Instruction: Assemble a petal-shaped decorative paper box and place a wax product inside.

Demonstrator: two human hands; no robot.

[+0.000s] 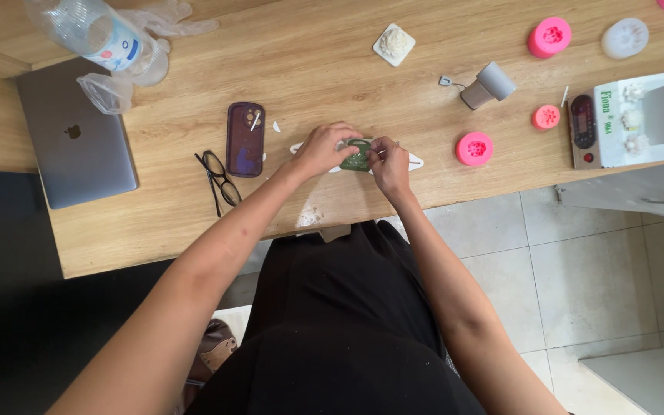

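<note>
Left hand (324, 148) pinches the left edge of the small dark-green flexible mould (358, 156) | right hand (388, 163) pinches its right edge, likely bracing it | mould sits between both grips above the wooden tabletop (332, 61), long axis apparently left-right, facing direction unclear | dark rectangular phone (245, 139) left of grip, round pink mould (475, 148) right.

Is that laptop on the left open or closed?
Closed. The grey laptop lies flat on the wooden table with its lid down; only the outer cover shows, with no screen or keyboard visible.
</note>
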